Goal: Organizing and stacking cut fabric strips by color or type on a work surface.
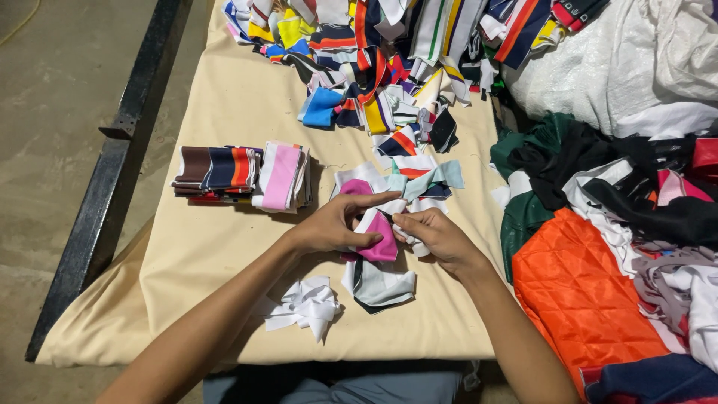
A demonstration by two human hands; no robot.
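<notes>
My left hand (329, 224) grips a pink and white fabric strip (378, 238), thumb and fingers pinched on its left edge, forefinger stretched out over the top. My right hand (434, 233) closes on the same strip from the other side, fingertips curled into the fold. The strip sits between both hands, just above the cream table cover (224, 254), near its middle.

Directly under my hands lies a white and grey fabric piece (378, 284), flat on the cover. To its left, near my left forearm, lies a crumpled bunch of white scraps (303, 307). Further left and up stands a folded stack of striped strips (243, 176), brown, navy, orange and pink, apart from my hands.

Across the far end of the table spreads a loose heap of multicoloured strips (374, 60). To my right lies an orange quilted cloth (576, 292), beside dark green and black garments (568, 157). A black metal rail (112, 164) runs along the table's left side.
</notes>
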